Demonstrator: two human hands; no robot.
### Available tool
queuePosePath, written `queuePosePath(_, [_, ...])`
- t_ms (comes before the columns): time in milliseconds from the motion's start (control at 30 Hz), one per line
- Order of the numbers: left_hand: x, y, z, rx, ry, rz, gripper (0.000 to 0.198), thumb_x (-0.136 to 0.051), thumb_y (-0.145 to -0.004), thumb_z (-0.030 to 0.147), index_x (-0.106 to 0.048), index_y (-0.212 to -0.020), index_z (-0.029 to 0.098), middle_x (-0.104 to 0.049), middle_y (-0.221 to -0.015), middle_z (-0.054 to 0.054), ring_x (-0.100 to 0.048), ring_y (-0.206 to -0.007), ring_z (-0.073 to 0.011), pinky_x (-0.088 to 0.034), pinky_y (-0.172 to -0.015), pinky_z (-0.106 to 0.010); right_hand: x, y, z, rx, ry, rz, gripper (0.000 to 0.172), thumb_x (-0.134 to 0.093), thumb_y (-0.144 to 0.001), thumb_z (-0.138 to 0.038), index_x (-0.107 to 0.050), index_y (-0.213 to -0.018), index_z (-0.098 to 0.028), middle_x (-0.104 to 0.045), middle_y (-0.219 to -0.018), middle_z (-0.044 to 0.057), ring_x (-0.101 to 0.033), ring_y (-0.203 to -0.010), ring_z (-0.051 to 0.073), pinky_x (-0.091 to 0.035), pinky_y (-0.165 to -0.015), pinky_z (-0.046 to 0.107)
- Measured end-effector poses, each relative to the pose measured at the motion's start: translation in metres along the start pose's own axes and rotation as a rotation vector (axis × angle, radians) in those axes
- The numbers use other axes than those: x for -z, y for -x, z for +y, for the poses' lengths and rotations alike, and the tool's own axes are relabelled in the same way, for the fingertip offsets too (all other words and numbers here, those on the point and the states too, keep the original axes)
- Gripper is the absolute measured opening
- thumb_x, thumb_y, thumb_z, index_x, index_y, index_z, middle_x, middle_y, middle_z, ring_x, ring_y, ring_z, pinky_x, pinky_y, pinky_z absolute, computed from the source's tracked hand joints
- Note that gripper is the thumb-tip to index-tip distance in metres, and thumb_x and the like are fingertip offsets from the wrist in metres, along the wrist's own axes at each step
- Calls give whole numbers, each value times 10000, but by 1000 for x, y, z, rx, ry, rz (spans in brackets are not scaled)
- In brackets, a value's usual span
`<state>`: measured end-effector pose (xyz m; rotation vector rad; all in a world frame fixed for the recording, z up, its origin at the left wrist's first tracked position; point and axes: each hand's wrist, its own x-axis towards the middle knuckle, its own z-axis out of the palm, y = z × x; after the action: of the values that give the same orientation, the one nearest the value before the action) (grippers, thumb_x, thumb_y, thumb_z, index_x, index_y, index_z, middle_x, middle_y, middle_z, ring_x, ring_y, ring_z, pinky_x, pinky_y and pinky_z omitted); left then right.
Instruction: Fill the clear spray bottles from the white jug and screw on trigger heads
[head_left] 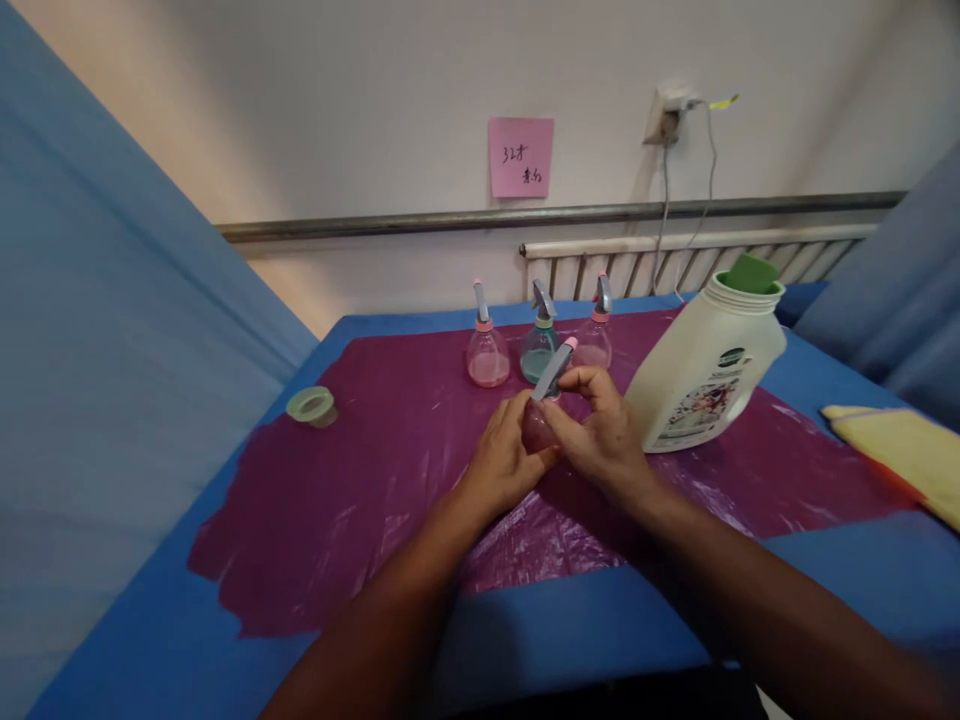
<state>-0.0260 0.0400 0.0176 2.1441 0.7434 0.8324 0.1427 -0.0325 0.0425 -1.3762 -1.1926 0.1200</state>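
Between my hands stands a small pink spray bottle (538, 428) with a grey and pink spray head (553, 372). My left hand (504, 455) is wrapped round the bottle's body from the left. At the collar, the thumb and fingers of my right hand (606, 430) close round the spray head's base. Just behind are three more spray bottles: a pink one (488, 358) on the left, a teal one (538, 352) in the middle and another pink one (596, 345), partly hidden by my right hand. Liquid shows in the left and teal ones.
To the right leans a large cream jug (697, 375) with a green scoop (752, 273) in its mouth. A pale green lid-like ring (312, 405) lies at left. Purple plastic sheeting (360, 480) covers the blue table (277, 670). A yellow cloth (907, 450) is at far right.
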Motion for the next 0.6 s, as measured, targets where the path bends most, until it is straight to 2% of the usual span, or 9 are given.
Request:
queuePosePath(100, [0,0,-2,11,23,-4,762,-956,-955,346,-601,-1624,267,-726,-1515,-147,-701,-1422,-398,-564,-1224,-599,-1,3,9,-25,-111,-75,303,-815,-1009,-372,-686,-1275,-309,-856,-1249,65,-844,-1189,299,-664,-1113,534])
queuePosePath(167, [1,0,-1,20,42,-23,710,-944,-967,362,-619,-1591,266,-737,-1501,-140,-714,-1391,-386,-571,-1211,-584,-1,5,14,-42,-190,-129,374,-799,-1063,-386,-652,-1401,-322,-851,-1342,80,-844,-1255,295,-675,-1144,541])
queuePosePath(300, [4,2,4,29,72,-27,650,-937,-983,399,-640,-1549,277,-740,-1507,-132,-707,-1400,-386,-567,-1216,-570,0,9,22,-5,-273,-168,646,-813,-1087,-383,-523,-1663,-352,-782,-1549,118,-787,-1425,304,-637,-1256,583])
queuePosePath(433, [5,4,6,63,56,-20,662,-927,-975,367,-629,-1560,278,-731,-1499,-127,-704,-1405,-388,-570,-1212,-573,-2,6,23,-1,-220,-48,759,-937,-987,-397,-561,-1644,-350,-793,-1363,78,-802,-1284,293,-645,-1226,578])
queuePosePath(533, [4,6,5,46,76,-30,643,-907,-998,361,-625,-1568,270,-740,-1503,-130,-716,-1404,-373,-577,-1221,-560,-6,5,19,-8,-156,-18,691,-936,-971,-405,-623,-1581,-320,-799,-1249,62,-803,-1171,284,-659,-1168,566])
queuePosePath(600, [5,6,5,41,74,-20,684,-907,-1002,362,-603,-1610,277,-735,-1545,-133,-712,-1433,-376,-574,-1245,-570,-7,7,15,0,-138,-31,638,-898,-993,-388,-640,-1571,-307,-811,-1315,84,-808,-1203,289,-653,-1184,564])
